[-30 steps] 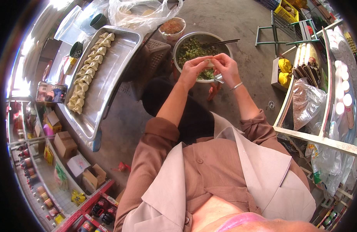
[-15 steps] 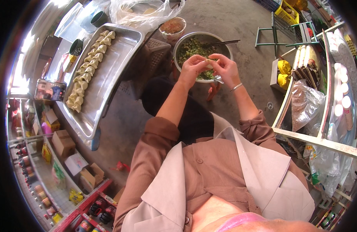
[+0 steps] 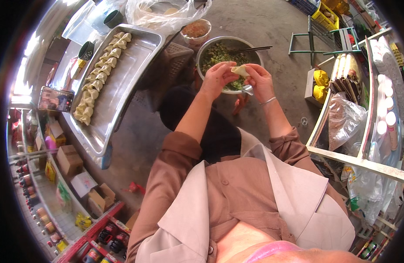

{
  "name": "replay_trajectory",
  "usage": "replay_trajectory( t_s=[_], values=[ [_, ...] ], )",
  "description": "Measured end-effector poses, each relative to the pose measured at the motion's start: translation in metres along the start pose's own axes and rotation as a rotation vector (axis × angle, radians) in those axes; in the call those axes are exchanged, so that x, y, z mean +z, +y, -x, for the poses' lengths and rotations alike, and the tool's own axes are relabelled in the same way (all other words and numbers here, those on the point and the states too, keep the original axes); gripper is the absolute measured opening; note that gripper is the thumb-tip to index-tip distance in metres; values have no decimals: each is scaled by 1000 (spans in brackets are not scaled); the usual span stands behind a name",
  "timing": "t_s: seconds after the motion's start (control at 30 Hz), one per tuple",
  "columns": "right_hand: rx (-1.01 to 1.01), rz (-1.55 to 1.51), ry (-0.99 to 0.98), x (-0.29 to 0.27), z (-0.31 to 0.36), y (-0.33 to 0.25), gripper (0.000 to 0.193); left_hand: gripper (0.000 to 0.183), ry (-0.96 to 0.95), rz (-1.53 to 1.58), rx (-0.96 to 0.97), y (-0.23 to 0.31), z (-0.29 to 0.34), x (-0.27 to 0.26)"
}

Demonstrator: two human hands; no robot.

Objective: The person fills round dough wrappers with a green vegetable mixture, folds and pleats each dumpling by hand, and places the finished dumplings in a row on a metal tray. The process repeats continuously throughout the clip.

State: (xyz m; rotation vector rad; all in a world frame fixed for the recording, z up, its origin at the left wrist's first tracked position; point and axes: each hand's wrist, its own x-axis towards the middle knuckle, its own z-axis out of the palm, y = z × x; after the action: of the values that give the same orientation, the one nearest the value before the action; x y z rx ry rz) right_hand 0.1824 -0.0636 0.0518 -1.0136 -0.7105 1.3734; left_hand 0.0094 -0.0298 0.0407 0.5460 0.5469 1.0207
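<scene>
We count one dough piece (image 3: 240,70), folded, pinched in fingertips of right grip (image 3: 260,81); left grip (image 3: 218,79) curls at its left edge, contact we cannot tell. Dough sits over one metal bowl (image 3: 254,57) of green filling. One tray (image 3: 123,83), one row of dumplings (image 3: 97,82), overlapping, exact count unclear. Print on shelf packages (image 3: 83,221) too small to read.

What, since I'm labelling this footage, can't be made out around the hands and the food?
All in the head view:
Part of the metal bowl and green filling: hidden behind the left hand and right hand.
Inside of the pale dough piece: hidden by its own fold.
Inner ends of the dark sticks: lost in the filling.
Far side of the plastic bag: cut off by the top edge.
</scene>
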Motion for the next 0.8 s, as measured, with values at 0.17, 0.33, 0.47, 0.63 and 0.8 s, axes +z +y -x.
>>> replay_trajectory(
  t_s=[0.17,0.33,0.47,0.63,0.8],
  values=[
    [7,24,2,-7,-1,-1,14,19,-7,-126,-64,-1,-2,-5],
    [5,100,-15,-7,-1,-3,17,19,14,-162,-79,-2,-3,-4],
    [-12,196,-36,-7,-2,-6,19,15,52,-222,-71,-4,-3,-3],
    [-22,311,-62,-6,-2,-7,18,14,68,-370,-30,-6,-4,-7],
    [-25,248,-29,-2,-2,-7,16,19,29,-311,17,-4,-6,-11]
  ],
)
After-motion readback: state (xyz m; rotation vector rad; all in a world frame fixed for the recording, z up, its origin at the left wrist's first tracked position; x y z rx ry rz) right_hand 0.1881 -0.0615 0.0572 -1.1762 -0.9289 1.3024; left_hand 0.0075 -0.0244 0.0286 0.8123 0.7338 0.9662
